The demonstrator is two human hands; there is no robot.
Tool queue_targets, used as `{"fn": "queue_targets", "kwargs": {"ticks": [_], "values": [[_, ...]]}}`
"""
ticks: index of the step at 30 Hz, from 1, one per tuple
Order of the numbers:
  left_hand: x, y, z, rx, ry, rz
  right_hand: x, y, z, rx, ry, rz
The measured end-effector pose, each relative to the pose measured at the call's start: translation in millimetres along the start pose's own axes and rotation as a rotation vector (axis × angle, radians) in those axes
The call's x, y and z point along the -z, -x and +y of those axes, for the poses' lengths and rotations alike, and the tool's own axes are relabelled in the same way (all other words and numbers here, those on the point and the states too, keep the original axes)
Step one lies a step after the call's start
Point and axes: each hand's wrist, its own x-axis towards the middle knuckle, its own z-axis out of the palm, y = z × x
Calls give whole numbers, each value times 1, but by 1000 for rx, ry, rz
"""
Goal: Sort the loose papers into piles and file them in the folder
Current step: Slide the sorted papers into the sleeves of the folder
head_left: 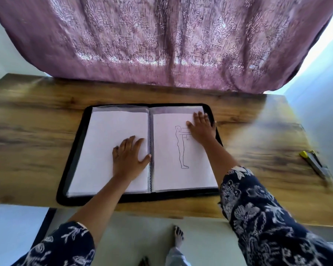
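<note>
Where the right hand (201, 129) lies, part of the figure drawing (182, 150) is covered; the blurred yellow-ended tool (313, 164) at the right of the table (27, 121) may be a cutter. Both grips are released, left hand (128, 158) flat on the blank page (108, 135), right on the drawing. The open folder (76, 150) sits by the front edge, wood showing either side.
</note>
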Motion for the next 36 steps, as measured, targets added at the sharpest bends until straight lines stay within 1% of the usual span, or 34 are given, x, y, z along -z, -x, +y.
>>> {"fn": "queue_targets", "kwargs": {"ticks": [3,5,7,9,10,11,13,15,16,18,20,23,25,27,28,29,31,32,34,36], "values": [[3,0,0,11,10,-40,-6,36,22,-112,-102,94],[5,0,1,23,0,-110,-9,70,37,-185,-147,121],[7,4,3,49,16,-176,-13,108,47,-231,-186,183],[11,16,3,62,23,-190,-15,148,47,-250,-153,234],[19,42,4,59,8,-193,-18,185,47,-259,-134,237],[19,46,4,56,5,-197,-20,199,49,-287,-151,227],[18,51,4,58,1,-186,-15,214,58,-393,-292,178],[20,50,5,52,-12,-185,-1,212,70,-451,-383,96],[21,48,5,45,-18,-189,9,209,74,-454,-423,47],[21,47,4,42,-28,-191,20,204,80,-398,-508,-60],[21,46,2,33,-40,-196,20,204,81,-334,-664,-124],[22,44,0,31,-39,-214,22,209,83,-275,-1142,-204],[27,40,0,33,-6,-273,30,217,77,-207,-1368,-258],[35,32,-1,32,32,-367,42,225,63,-157,-1498,-277],[44,29,1,40,95,-416,48,228,54,-131,-1577,-282],[55,27,2,64,237,-450,53,229,46,-86,-1656,-296],[82,28,3,128,708,-437,63,235,21,62,-1811,-375],[100,29,4,161,936,-394,66,235,4,127,-1848,-427],[131,35,0,195,1236,-333,65,236,-28,260,-1806,-506],[161,43,-9,212,1464,-303,58,237,-63,393,-1602,-495]]}}
